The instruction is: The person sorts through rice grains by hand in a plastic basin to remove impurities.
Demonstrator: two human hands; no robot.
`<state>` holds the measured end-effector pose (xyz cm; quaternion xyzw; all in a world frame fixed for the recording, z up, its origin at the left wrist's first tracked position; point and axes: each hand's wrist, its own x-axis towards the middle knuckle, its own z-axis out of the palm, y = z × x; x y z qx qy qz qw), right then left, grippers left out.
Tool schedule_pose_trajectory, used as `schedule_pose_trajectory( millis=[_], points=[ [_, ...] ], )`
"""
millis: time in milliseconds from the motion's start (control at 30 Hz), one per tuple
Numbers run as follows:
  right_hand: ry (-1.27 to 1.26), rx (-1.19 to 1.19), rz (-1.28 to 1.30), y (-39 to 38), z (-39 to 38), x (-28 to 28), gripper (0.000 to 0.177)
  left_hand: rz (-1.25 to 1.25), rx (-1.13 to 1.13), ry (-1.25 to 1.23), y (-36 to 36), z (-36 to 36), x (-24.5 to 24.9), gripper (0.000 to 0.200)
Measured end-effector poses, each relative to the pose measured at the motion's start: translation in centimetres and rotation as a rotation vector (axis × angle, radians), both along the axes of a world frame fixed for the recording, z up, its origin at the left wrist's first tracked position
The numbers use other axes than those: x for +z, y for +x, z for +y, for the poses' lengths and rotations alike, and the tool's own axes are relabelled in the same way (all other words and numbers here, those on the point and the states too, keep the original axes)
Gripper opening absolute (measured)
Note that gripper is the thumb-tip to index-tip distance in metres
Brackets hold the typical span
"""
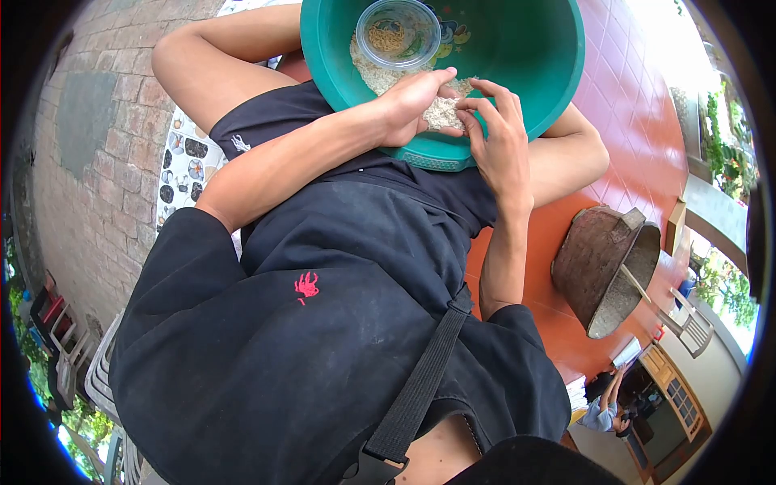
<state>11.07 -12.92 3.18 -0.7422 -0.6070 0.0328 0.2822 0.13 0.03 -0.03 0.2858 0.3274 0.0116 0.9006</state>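
Observation:
A green basin (517, 48) rests across the person's lap, with pale grains (376, 79) spread over its near left side. My left hand (408, 105) is turned palm up and cupped inside the basin, holding a heap of pale grains (440, 113). Beside it, my right hand (497, 129) has curled fingers, thumb and fingertips close together at the heap's edge; whatever they pinch is too small to make out. A round clear plastic container (398, 34) sits in the basin beyond my left hand, with some brownish grains inside.
On the red tiled floor at right stands a large worn vessel (594, 259) with a stick in it. Another person (602, 414) is at the lower right, near a wooden door. Chairs (65, 343) stand at the far left beside brick paving.

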Motion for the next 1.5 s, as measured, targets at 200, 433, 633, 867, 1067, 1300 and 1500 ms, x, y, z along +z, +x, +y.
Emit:
schedule_pose_trajectory(
  millis=[200, 433, 633, 867, 1067, 1300, 1500],
  points=[
    [-0.046, 0.022, -0.041, -0.2, 0.4, 0.0, 0.012, 0.060, 0.029, -0.043, -0.2, -0.1, 1.2, 0.036],
    [0.130, -0.006, -0.064, -0.1, 1.7, 1.3, 0.009, 0.022, -0.041, 0.018, -0.1, 0.0, 0.4, 0.047],
    [0.357, -0.011, -0.033, -0.5, 4.2, 2.0, 0.011, -0.029, -0.043, 0.000, -0.3, 0.1, 1.5, 0.042],
    [0.063, -0.108, 0.174, -0.5, 0.6, 0.9, 0.010, -0.024, -0.029, -0.030, -0.3, 0.1, 1.3, 0.038],
    [-0.012, -0.081, 0.176, -0.5, -0.6, -0.5, 0.012, 0.000, -0.044, -0.023, -0.2, 0.0, 0.4, 0.045],
    [-0.043, -0.081, 0.180, -0.6, -0.1, -0.5, 0.010, 0.025, 0.035, -0.025, -0.2, -0.3, 0.9, 0.039],
    [-0.089, -0.061, 0.196, -0.4, -0.4, 0.2, 0.010, -0.039, -0.025, -0.011, -0.2, 0.1, 0.0, 0.049]
  ],
)
